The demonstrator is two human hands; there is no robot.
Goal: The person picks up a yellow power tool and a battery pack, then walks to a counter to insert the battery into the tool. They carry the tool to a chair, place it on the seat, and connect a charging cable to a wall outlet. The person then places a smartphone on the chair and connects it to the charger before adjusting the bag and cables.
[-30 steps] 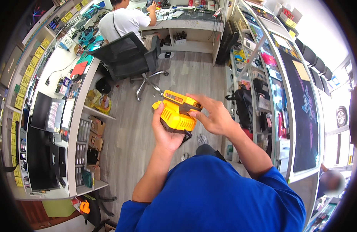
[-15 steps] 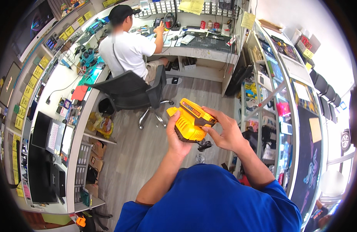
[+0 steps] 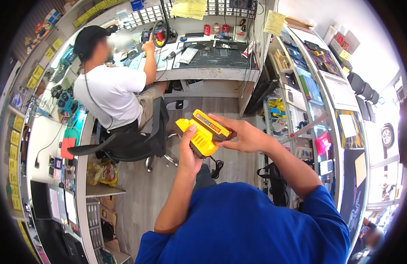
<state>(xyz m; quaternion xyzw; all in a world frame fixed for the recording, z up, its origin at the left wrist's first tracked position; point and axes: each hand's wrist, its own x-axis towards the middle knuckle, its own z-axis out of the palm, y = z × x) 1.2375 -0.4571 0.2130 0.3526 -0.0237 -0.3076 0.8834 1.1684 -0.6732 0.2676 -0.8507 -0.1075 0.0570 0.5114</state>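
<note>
- Grey wood-plank floor (image 3: 139, 193) below!
- Left hand (image 3: 189, 155) — fingers clamped on a slotted yellow plastic charger (image 3: 205, 143), up before the blue shirt (image 3: 243, 224)!
- Right hand (image 3: 247, 134) — thumb and fingers clamped on a blocky yellow-and-black battery (image 3: 212, 124), beside the charger!

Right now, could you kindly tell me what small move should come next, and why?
Perhaps turn the charger slightly in the left grip to check how the battery meets it: the right grip partly covers the battery's right end, leaving the fit unclear.

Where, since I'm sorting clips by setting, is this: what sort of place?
Likely an electronics repair workshop: a dark work mat, rows of small drawers and an open laptop.
</note>
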